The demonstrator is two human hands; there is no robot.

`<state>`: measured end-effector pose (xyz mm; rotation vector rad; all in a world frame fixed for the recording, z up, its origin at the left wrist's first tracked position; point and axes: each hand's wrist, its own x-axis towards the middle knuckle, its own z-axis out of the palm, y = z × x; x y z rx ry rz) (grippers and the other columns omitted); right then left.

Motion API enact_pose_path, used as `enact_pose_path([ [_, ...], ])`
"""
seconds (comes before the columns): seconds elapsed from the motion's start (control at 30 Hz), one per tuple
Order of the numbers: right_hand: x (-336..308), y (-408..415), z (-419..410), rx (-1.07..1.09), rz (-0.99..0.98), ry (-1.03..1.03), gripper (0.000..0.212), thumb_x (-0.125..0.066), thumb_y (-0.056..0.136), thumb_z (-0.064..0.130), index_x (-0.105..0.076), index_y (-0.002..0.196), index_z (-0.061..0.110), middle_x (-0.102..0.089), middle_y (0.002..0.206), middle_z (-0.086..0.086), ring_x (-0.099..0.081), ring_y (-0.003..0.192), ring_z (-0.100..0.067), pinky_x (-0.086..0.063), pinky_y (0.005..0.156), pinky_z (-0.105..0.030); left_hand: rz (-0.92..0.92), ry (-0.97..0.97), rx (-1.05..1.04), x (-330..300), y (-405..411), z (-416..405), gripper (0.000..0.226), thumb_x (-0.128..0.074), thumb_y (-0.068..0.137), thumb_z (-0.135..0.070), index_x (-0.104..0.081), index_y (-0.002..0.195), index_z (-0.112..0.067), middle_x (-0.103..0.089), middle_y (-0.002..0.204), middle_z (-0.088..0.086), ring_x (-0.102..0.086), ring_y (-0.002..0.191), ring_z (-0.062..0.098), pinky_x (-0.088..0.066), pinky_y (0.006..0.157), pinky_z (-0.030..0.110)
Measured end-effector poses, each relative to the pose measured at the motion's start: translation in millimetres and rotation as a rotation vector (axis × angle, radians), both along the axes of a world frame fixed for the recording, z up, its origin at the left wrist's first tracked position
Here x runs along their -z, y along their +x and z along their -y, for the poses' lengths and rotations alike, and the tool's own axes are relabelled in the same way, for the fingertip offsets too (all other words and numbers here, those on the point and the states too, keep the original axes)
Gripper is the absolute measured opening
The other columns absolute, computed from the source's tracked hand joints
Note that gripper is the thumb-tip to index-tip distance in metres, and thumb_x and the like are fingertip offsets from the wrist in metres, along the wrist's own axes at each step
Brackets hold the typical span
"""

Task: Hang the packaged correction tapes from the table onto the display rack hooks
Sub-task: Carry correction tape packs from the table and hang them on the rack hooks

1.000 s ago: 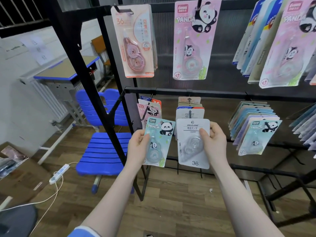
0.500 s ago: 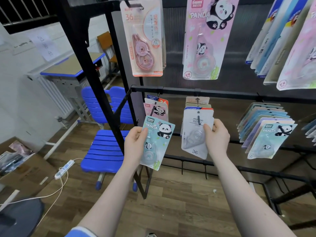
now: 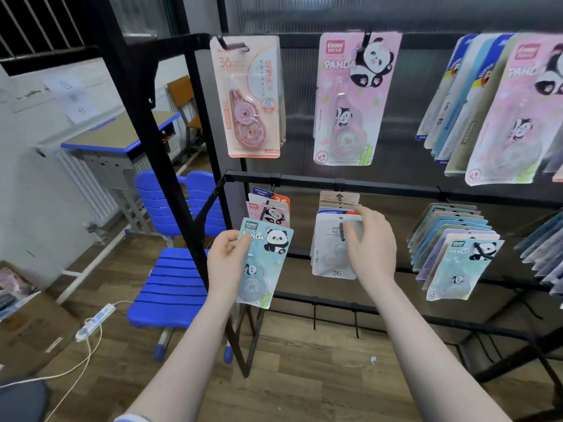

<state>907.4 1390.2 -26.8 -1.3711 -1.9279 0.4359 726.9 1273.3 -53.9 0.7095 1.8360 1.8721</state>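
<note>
At the middle hook of the lower rail, the white "36" correction tape pack (image 3: 330, 248) now hangs threaded (right hand (image 3: 370, 243) still pinching its top), while the left hand (image 3: 227, 263) grips the mint panda pack (image 3: 262, 263), unhung.

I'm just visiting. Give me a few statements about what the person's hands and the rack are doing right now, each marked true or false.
1. The left hand holds a mint-green panda pack. True.
2. The right hand is at the white pack marked 36. True.
3. The white pack lies on the floor. False: it hangs on a hook on the rack.
4. The chair beside the rack is red. False: it is blue.
</note>
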Motion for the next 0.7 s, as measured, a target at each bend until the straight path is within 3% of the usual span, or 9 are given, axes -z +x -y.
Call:
enact_pose_path([
  [0.17, 0, -19, 13, -0.116, 0.167, 0.159, 0.03, -0.056, 0.091, 0.02, -0.058, 0.12, 0.012, -0.061, 0.118, -0.007, -0.053, 0.109, -0.025, -0.039, 0.091, -0.034, 0.022, 0.039, -0.019, 1, -4, 4, 0.009, -0.06, 0.095, -0.017, -0.066, 0.089, -0.019, -0.071, 0.087, -0.001, -0.068, 0.078, 0.009, -0.053, 0.065, 0.025],
  [0.33, 10, -40, 20, -0.167, 0.205, 0.119, 0.036, -0.055, 0.093, 0.024, -0.055, 0.127, 0.012, -0.055, 0.128, -0.007, -0.046, 0.121, -0.023, -0.04, 0.099, -0.037, -0.012, 0.015, -0.039, 2, -18, 2, 0.014, -0.058, 0.095, -0.012, -0.064, 0.084, -0.018, -0.066, 0.082, -0.006, -0.061, 0.069, -0.003, -0.048, 0.058, 0.012],
  [0.6, 17, -58, 14, -0.135, 0.284, 0.13, 0.037, -0.058, 0.092, 0.026, -0.055, 0.127, 0.014, -0.056, 0.128, -0.007, -0.047, 0.121, -0.025, -0.035, 0.102, -0.039, 0.002, -0.039, 0.048, 11, -40, -10, 0.014, -0.058, 0.095, -0.014, -0.065, 0.086, -0.021, -0.07, 0.088, -0.002, -0.067, 0.076, 0.006, -0.054, 0.064, 0.021],
  [0.7, 18, -62, 11, -0.103, 0.286, 0.137, 0.036, -0.059, 0.091, 0.025, -0.057, 0.124, 0.014, -0.058, 0.126, -0.008, -0.049, 0.119, -0.027, -0.037, 0.1, -0.041, 0.014, -0.029, 0.07, 14, -44, -11, 0.015, -0.06, 0.094, -0.011, -0.066, 0.085, -0.021, -0.07, 0.085, -0.003, -0.067, 0.073, 0.002, -0.054, 0.063, 0.018],
])
